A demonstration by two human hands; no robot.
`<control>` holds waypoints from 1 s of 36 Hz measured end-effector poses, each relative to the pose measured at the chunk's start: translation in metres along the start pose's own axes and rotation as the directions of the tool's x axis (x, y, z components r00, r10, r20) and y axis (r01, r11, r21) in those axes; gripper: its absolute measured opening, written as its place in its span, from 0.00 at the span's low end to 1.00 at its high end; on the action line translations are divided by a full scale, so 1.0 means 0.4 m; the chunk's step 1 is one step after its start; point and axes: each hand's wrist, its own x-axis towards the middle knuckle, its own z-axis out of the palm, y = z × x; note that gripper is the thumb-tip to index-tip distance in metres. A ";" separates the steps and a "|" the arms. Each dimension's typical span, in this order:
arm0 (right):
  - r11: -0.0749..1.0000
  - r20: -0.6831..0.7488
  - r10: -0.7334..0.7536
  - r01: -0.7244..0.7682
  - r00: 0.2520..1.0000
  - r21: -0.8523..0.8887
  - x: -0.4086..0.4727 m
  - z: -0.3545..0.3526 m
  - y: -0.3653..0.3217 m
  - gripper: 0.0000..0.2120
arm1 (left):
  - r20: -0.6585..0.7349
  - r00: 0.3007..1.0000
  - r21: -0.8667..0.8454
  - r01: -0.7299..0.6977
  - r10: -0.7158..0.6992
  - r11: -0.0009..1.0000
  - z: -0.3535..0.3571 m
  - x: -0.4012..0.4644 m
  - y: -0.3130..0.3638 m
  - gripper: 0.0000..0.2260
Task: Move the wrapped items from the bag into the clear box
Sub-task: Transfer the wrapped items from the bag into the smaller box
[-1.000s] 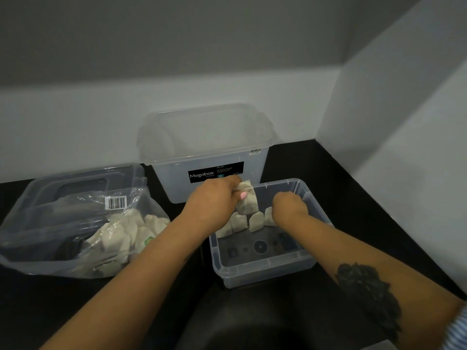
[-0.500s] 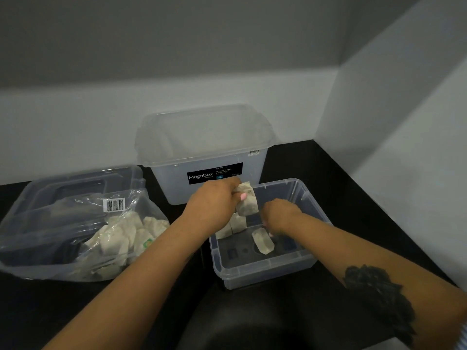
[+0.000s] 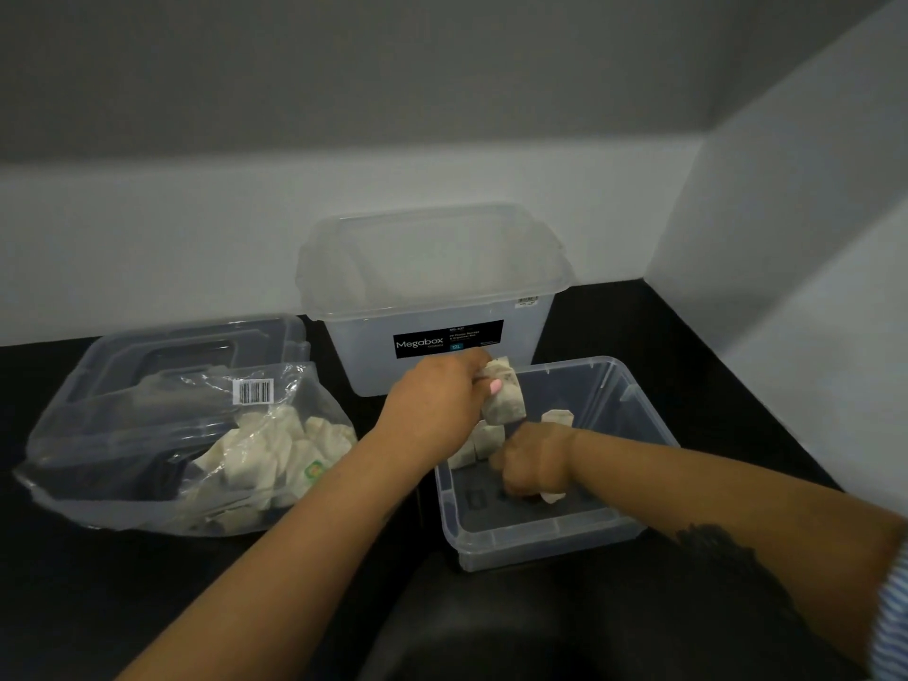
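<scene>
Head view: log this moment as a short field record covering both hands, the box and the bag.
left hand: grips a bunch of wrapped items over the clear box's far left corner
right hand: low inside the clear box, fingers curled on one wrapped item
box contents: several items stand along the far wall
bag: left of the box, many wrapped items inside

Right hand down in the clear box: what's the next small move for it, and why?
Probably let go of the wrapped item and lift out. The right hand is low over the clear box floor, the item poking out beneath it. The left hand holds a bunch of wrapped items above the box, waiting to be placed.
</scene>
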 end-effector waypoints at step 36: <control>-0.092 0.335 0.687 -0.379 0.645 0.921 0.046 0.036 0.062 0.10 | 0.039 0.999 -0.078 0.020 -0.017 0.997 0.011 0.004 -0.017 0.07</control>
